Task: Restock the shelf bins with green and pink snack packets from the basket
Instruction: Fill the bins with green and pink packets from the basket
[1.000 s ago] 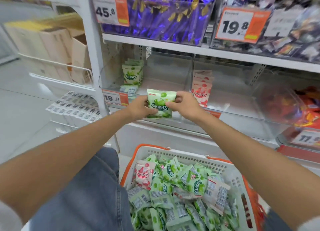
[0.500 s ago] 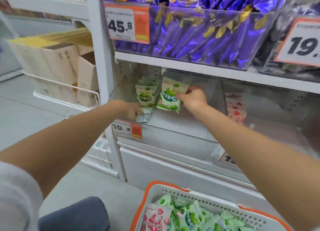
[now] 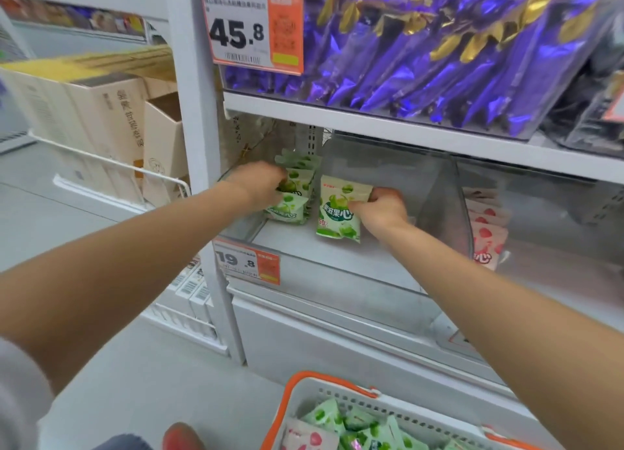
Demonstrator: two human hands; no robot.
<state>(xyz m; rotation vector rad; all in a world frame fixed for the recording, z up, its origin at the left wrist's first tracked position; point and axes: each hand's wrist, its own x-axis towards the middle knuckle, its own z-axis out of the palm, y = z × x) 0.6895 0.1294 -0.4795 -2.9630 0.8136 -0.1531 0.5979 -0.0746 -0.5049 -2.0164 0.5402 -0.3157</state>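
Shelving with clear plastic bins is viewed from in front and slightly above, and 2 bare forearms are stretched into the left bin [image 3: 337,264] of the middle shelf. A green packet [image 3: 337,213] is pinched at its right edge by the right hand [image 3: 383,210], with the thumb on the printed face and the fingers curled behind. The packet is held upright, and whether its lower edge touches the bin floor cannot be told. It is positioned just to the right of a row of green packets [image 3: 299,183] stood upright at the back left of the same bin, with a narrow gap between them. The left hand [image 3: 260,183] is laid over the front of that row, fingers bent down onto the foremost packets. The hand is blurred, so it cannot be told whether a packet is gripped or only pressed. Pink packets [image 3: 486,237] are stacked in the next bin to the right, beyond a clear divider [image 3: 442,199]. A price tag [image 3: 248,262] marked 19.8 is fixed to the left bin's front edge. Purple packets [image 3: 422,54] are packed in the bin on the shelf above, beside an upper price tag [image 3: 251,24] marked 45.8. Cardboard boxes [image 3: 111,112] are stood on a wire rack to the left. At the bottom edge a white basket [image 3: 337,395] with orange handles is seen, with green and pink packets piled in it.
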